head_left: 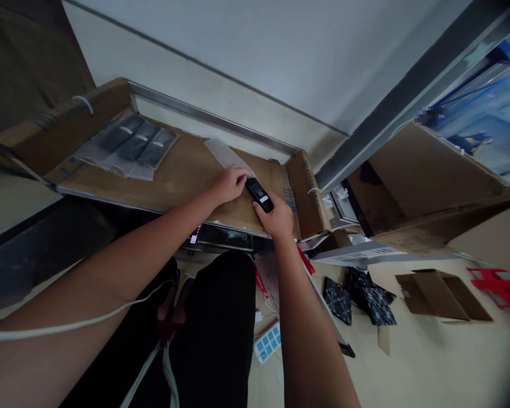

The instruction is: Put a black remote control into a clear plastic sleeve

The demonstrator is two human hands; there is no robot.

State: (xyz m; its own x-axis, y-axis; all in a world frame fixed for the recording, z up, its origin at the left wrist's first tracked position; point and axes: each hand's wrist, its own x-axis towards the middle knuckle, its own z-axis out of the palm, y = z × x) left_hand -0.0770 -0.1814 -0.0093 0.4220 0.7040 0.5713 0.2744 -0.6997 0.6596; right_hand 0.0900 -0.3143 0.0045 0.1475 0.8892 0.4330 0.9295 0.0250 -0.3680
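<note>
My right hand (276, 218) is closed around a small black oblong device (259, 194) with a white label, held over a cardboard-covered worktop (182, 175). My left hand (229, 182) pinches the open end of a clear plastic sleeve (225, 153) that lies flat on the cardboard, its fingers touching the far tip of the device. The device's far end meets the sleeve's mouth.
A pile of clear bags with dark devices inside (130, 144) lies at the worktop's left. Cardboard walls stand at the left (55, 130) and right (308, 192). On the floor to the right: black patterned pouches (359, 297), an open carton (440, 292), a red stool (501, 283).
</note>
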